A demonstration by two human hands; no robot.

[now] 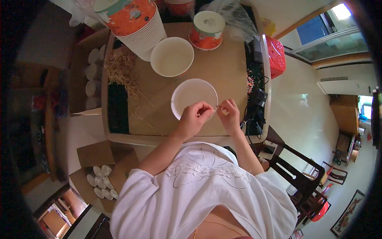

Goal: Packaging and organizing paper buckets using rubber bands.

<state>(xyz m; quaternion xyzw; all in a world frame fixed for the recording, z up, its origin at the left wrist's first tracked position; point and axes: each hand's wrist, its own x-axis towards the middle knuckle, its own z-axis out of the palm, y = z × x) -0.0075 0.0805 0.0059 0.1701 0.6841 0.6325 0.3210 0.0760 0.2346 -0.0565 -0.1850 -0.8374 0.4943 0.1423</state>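
Observation:
A white paper tub [190,92] with an open top stands on the table's brown board in front of me. At its near right rim my left hand [196,118] is closed, thumb and fingertips pinched together. Just right of it, my right hand [229,114] is closed in a pinch too. Between the fingertips shows a thin strand that looks like twine, too small to make out fully. A tangled heap of tan twine [123,65] lies at the left of the board, with loose strands trailing toward me.
Behind stand another open tub [172,57], a tall nested stack of orange-patterned tubs [139,34] and a lidded tub [207,34]. Small beads [250,84] and black adapters with cables [256,113] lie at the right. Cartons [95,155] of white cups flank the table's left.

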